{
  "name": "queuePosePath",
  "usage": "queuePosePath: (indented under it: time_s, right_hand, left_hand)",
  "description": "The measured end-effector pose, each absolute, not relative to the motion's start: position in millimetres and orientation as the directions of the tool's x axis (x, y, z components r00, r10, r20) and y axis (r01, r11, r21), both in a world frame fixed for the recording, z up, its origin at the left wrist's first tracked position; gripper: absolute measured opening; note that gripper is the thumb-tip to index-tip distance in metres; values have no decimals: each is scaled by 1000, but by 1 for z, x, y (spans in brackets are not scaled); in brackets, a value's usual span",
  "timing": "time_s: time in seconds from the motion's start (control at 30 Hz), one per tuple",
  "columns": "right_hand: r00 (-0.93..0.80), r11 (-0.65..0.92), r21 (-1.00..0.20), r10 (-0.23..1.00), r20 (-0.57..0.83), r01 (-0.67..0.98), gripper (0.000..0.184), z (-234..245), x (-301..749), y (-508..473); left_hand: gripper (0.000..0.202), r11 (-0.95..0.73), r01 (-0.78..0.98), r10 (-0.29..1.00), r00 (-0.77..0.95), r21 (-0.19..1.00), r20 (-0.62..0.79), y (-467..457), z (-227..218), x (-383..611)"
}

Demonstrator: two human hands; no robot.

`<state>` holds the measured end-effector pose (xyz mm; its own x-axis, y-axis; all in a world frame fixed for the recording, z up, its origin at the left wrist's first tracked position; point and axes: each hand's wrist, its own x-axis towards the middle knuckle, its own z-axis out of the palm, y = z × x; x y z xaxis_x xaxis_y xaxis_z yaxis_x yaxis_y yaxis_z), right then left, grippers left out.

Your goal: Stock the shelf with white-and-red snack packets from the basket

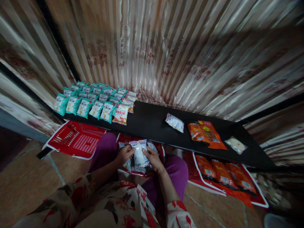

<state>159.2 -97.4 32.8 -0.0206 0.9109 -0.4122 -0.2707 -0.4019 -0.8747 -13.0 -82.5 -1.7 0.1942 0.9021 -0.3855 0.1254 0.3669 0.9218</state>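
Observation:
Between my knees, my left hand (125, 154) and my right hand (153, 157) grip opposite sides of a white snack packet (140, 155) with striped ends. Its back, with a long seam, faces up. Below it, more packets lie in a red basket (162, 153), partly hidden by my hands and the held packet. On the black shelf (149, 118) ahead, teal snack packets (108, 111) stand in rows at the left. Beside them is a short row of red-and-white snack packets (121, 114). A single white striped packet (175, 123) lies apart, right of the middle.
Orange packets (213, 134) and a clear packet with pale contents (236, 144) lie on the shelf's right. Under it, an upturned-looking red basket (80, 139) sits at left, and another red basket (260, 194) holds orange packages (223, 172). Striped sheeting (147, 47) hangs behind.

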Motion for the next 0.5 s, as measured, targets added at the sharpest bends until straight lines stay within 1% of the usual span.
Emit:
queuePosePath:
  time_s: [0.1, 0.23, 0.37, 0.43, 0.5]
  right_hand:
    - [-155, -472, -852, 881, -447, -227, 40, 39, 165, -91]
    - [-199, -506, -838, 859, -471, -203, 40, 45, 170, -85]
    - [-251, -559, -810, 822, -512, -179, 46, 51, 172, -82]
    - [-288, -560, -815, 813, -506, -150, 49, 53, 173, -81]
    - [-320, -540, -835, 814, -485, -108, 50, 54, 173, -80]
  left_hand:
    - [36, 381, 91, 893, 221, 920, -392, -81, 0, -13]
    - [41, 457, 39, 861, 231, 889, -453, -83, 9, -15]
    - [52, 504, -12, 828, 290, 863, -480, -86, 19, -19]
    - [57, 540, -6, 800, 314, 842, -511, -85, 21, -20]
    - [58, 565, 16, 781, 310, 825, -542, -84, 20, -21]
